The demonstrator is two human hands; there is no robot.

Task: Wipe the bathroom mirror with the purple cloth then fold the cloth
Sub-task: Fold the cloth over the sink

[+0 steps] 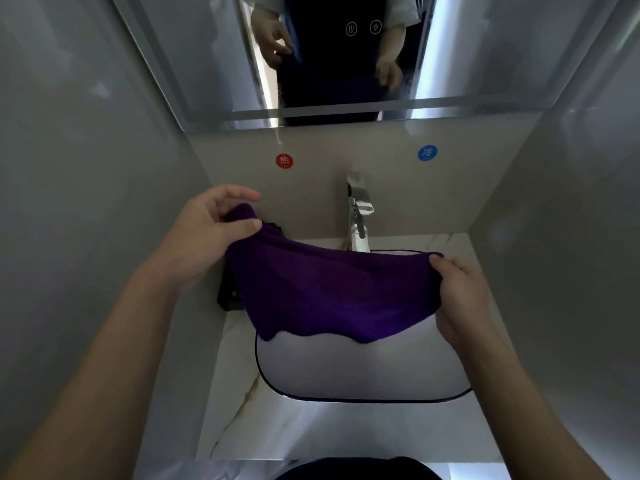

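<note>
- Left hand point(207, 233) pinches one top corner of purple cloth point(325, 292).
- Right hand point(464, 299) grips the other corner.
- Cloth hangs spread over sink point(346, 368), below mirror point(207, 57).

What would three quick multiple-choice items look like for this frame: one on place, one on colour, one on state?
1. Where does the purple cloth hang?
A. over the white oval sink basin
B. on the floor
C. flat against the mirror

2. What colour is the round wall sticker to the left of the chrome tap?
A. green
B. red
C. yellow

3. How is the cloth held?
A. by the left hand only
B. by neither hand
C. left hand and right hand each grip one end

Answers: 1 A, the cloth sags between the hands above the basin. 2 B, the left sticker is red, while the other round sticker is blue. 3 C, fingers of each hand close on one end of the cloth.
</note>
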